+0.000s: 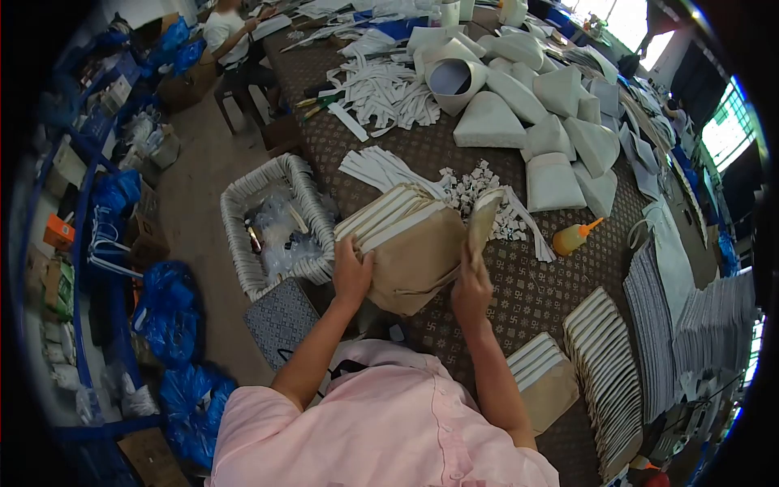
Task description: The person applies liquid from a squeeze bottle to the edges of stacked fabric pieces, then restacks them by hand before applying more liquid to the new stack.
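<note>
In front of my chest is a stack of flat brown pieces [418, 256] with white strips along their upper left edges. My left hand [354, 274] is closed on the left edge of this stack, thumb on top. My right hand [471, 288] is closed around a bent brown piece [483, 223], which stands on edge at the stack's right side. Just beyond the stack lie white strips [381, 169] and a heap of small white scraps [471, 191]. An orange-tipped glue bottle [574, 237] stands to the right.
White boxy covers [540, 101] and loose strips [389, 89] are piled at the back. A white woven basket [235, 235] holding plastic stands left. More brown pieces [552, 394] and long stacks [600, 365] lie right. A person [227, 40] sits at far left.
</note>
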Demonstrator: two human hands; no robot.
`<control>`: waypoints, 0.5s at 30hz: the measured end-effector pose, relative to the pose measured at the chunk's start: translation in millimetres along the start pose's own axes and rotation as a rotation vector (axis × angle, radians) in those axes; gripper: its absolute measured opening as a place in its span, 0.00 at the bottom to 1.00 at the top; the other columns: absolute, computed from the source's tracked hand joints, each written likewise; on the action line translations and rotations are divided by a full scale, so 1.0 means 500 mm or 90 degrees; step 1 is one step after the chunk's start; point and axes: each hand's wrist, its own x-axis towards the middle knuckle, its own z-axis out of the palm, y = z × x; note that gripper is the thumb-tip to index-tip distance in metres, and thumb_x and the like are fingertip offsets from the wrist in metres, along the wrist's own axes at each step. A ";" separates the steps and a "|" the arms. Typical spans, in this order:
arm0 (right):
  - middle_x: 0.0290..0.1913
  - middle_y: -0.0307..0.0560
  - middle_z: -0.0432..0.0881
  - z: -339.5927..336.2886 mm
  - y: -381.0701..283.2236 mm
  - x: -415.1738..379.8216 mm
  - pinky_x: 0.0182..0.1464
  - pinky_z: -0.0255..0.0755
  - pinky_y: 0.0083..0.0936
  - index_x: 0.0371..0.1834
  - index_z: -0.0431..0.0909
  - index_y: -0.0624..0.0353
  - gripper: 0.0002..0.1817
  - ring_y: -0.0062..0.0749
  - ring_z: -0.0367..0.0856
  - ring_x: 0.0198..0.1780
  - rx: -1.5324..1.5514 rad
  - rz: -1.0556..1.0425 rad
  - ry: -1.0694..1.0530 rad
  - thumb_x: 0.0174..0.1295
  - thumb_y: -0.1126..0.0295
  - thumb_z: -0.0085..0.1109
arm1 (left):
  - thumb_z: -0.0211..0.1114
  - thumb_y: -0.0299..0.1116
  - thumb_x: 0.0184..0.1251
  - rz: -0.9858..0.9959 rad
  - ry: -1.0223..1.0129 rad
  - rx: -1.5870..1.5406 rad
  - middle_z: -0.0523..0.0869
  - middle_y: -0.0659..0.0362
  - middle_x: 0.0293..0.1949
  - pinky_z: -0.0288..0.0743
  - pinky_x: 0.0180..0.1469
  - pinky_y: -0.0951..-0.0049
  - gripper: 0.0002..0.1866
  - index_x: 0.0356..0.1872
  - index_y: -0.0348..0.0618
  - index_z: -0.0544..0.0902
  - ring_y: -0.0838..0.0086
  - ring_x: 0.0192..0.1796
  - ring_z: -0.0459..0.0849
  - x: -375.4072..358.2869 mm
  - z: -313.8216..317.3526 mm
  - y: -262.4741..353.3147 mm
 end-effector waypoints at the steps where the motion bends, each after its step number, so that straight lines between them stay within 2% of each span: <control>1: 0.56 0.59 0.73 0.019 -0.002 -0.008 0.52 0.72 0.36 0.52 0.74 0.66 0.18 0.51 0.73 0.56 0.000 0.004 0.009 0.57 0.81 0.46 | 0.66 0.36 0.54 0.015 0.036 0.042 0.76 0.51 0.35 0.72 0.39 0.64 0.18 0.42 0.37 0.73 0.59 0.37 0.78 0.009 0.000 -0.014; 3: 0.61 0.59 0.68 0.073 -0.020 -0.050 0.57 0.68 0.38 0.50 0.74 0.69 0.19 0.54 0.67 0.61 0.044 -0.074 -0.225 0.54 0.75 0.55 | 0.66 0.36 0.54 0.032 0.062 0.094 0.77 0.50 0.34 0.72 0.38 0.63 0.17 0.41 0.36 0.74 0.59 0.37 0.78 0.013 0.000 -0.039; 4: 0.61 0.59 0.68 0.102 -0.030 -0.078 0.57 0.68 0.38 0.50 0.74 0.69 0.19 0.54 0.67 0.61 0.050 -0.066 -0.222 0.54 0.75 0.55 | 0.67 0.35 0.52 0.011 -0.002 0.080 0.78 0.51 0.30 0.72 0.37 0.65 0.16 0.38 0.35 0.76 0.61 0.34 0.79 0.023 0.001 -0.048; 5: 0.64 0.58 0.63 0.129 -0.042 -0.095 0.59 0.64 0.40 0.52 0.72 0.70 0.23 0.55 0.62 0.64 0.078 -0.033 -0.279 0.51 0.71 0.59 | 0.68 0.34 0.51 -0.009 -0.061 0.064 0.79 0.52 0.27 0.73 0.36 0.67 0.15 0.35 0.34 0.77 0.63 0.31 0.79 0.034 -0.002 -0.047; 6: 0.67 0.57 0.57 0.153 -0.045 -0.102 0.62 0.61 0.41 0.53 0.71 0.71 0.28 0.56 0.57 0.66 0.104 -0.005 -0.331 0.49 0.67 0.63 | 0.68 0.34 0.51 0.000 -0.057 0.069 0.79 0.52 0.27 0.73 0.36 0.67 0.15 0.35 0.34 0.77 0.63 0.31 0.79 0.042 -0.004 -0.043; 7: 0.67 0.57 0.57 0.160 -0.054 -0.099 0.62 0.61 0.41 0.53 0.71 0.71 0.28 0.56 0.57 0.66 0.108 -0.006 -0.321 0.49 0.67 0.63 | 0.67 0.35 0.52 -0.015 -0.081 0.031 0.80 0.52 0.25 0.72 0.35 0.68 0.14 0.33 0.34 0.77 0.64 0.30 0.80 0.045 -0.004 -0.035; 8: 0.69 0.56 0.53 0.161 -0.066 -0.100 0.63 0.58 0.43 0.56 0.68 0.71 0.33 0.55 0.53 0.68 0.131 0.023 -0.324 0.48 0.64 0.65 | 0.67 0.35 0.53 -0.033 -0.108 -0.007 0.80 0.52 0.23 0.72 0.33 0.69 0.13 0.30 0.34 0.78 0.65 0.28 0.80 0.042 -0.007 -0.022; 9: 0.70 0.56 0.49 0.163 -0.075 -0.100 0.64 0.55 0.45 0.58 0.65 0.72 0.38 0.54 0.50 0.70 0.154 0.050 -0.329 0.46 0.61 0.67 | 0.66 0.36 0.55 -0.055 -0.127 -0.063 0.81 0.55 0.22 0.72 0.31 0.70 0.13 0.29 0.34 0.78 0.70 0.27 0.80 0.037 -0.008 -0.008; 10: 0.70 0.56 0.49 0.165 -0.085 -0.096 0.64 0.55 0.45 0.58 0.65 0.72 0.38 0.54 0.50 0.70 0.155 0.051 -0.328 0.46 0.61 0.67 | 0.66 0.36 0.55 -0.054 -0.127 -0.062 0.81 0.55 0.22 0.72 0.31 0.70 0.13 0.29 0.34 0.78 0.70 0.27 0.80 0.034 -0.012 -0.003; 12: 0.71 0.55 0.46 0.166 -0.095 -0.080 0.63 0.57 0.48 0.61 0.61 0.70 0.40 0.54 0.50 0.70 0.175 0.033 -0.299 0.47 0.60 0.66 | 0.63 0.34 0.57 -0.182 -0.193 -0.147 0.82 0.52 0.28 0.73 0.35 0.69 0.11 0.31 0.33 0.78 0.67 0.32 0.82 0.032 -0.012 0.006; 13: 0.71 0.55 0.46 0.171 -0.091 -0.079 0.63 0.57 0.48 0.61 0.61 0.70 0.40 0.54 0.50 0.70 0.173 0.030 -0.297 0.47 0.60 0.66 | 0.63 0.34 0.57 -0.180 -0.191 -0.149 0.82 0.52 0.28 0.73 0.35 0.69 0.11 0.31 0.33 0.78 0.67 0.32 0.82 0.030 -0.010 0.009; 15: 0.71 0.55 0.48 0.188 -0.087 -0.090 0.62 0.58 0.50 0.60 0.63 0.69 0.38 0.51 0.50 0.70 0.073 0.001 -0.373 0.47 0.61 0.65 | 0.61 0.34 0.59 -0.127 -0.181 -0.225 0.83 0.52 0.35 0.74 0.40 0.71 0.15 0.41 0.32 0.77 0.70 0.37 0.82 0.022 -0.014 0.009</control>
